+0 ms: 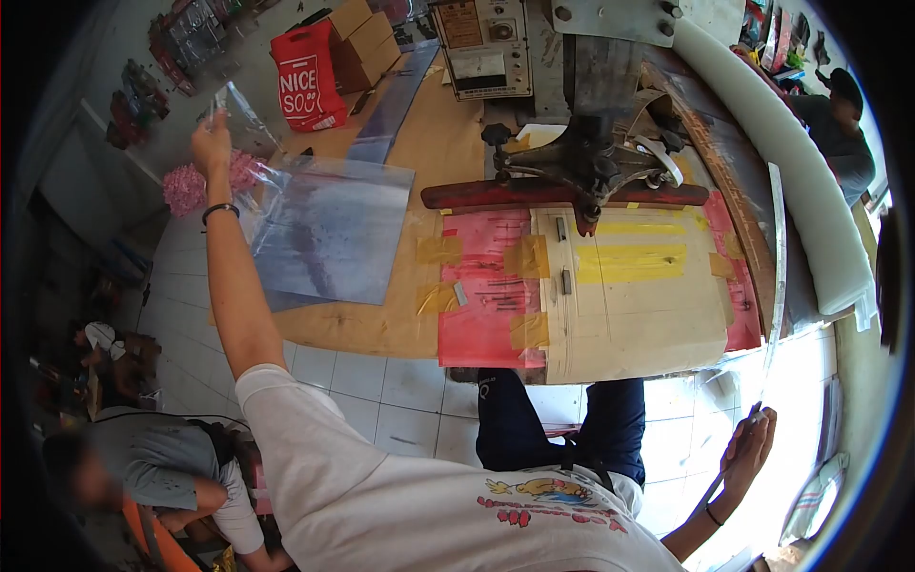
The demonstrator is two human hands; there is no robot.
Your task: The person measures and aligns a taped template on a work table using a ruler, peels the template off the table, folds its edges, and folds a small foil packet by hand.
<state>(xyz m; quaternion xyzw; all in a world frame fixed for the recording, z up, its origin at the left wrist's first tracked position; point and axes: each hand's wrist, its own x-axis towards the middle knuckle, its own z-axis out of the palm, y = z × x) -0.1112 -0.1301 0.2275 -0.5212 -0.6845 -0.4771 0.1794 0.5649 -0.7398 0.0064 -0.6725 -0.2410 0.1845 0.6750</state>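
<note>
My left hand (212,145) reaches far out over the left side of the table, its fingers closed on a clear plastic sheet (240,112). Under that arm lies a stack of clear plastic sheets (334,229), bluish where it overlaps. Pink frilly bundles (184,190) sit beside my left wrist. At the lower right, my right hand (749,448) is wrapped around a long, thin, whitish strip (777,257) that stands up past the table's right edge. Whether the strip is plastic or metal, I cannot tell.
A press head with a red bar (457,195) stands over a taped board (629,315) with red and yellow patches. Behind are a control box (481,48), a red bag (307,81) and cartons (367,43). A white roll (762,143) lies right. Other people (162,467) sit nearby.
</note>
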